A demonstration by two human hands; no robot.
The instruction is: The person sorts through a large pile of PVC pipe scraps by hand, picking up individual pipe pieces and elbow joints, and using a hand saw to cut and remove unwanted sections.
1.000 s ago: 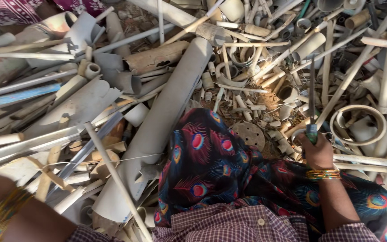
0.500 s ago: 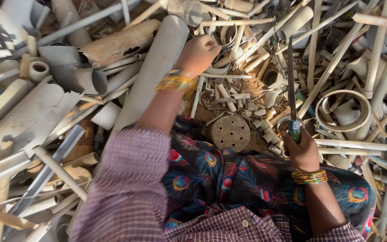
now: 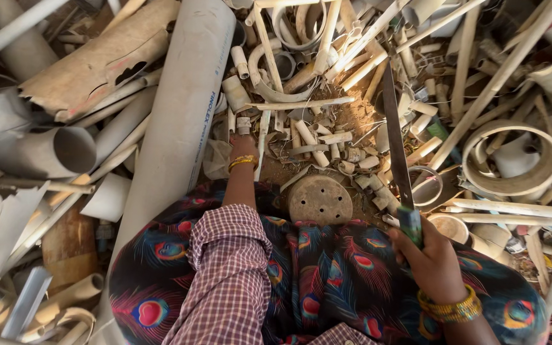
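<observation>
Dirt (image 3: 352, 121), heaped pipe scrap (image 3: 186, 108), perforated disc (image 3: 320, 199)

Amid heaped pale pipe scraps, the right hand (image 3: 432, 259) grips a long blade (image 3: 394, 137) pointing away, while the left hand (image 3: 244, 148) touches a short pipe piece (image 3: 243, 124).

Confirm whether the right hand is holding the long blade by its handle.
Yes, the right hand is closed round the handle of the long blade, which points away over the pipe scraps.
</observation>
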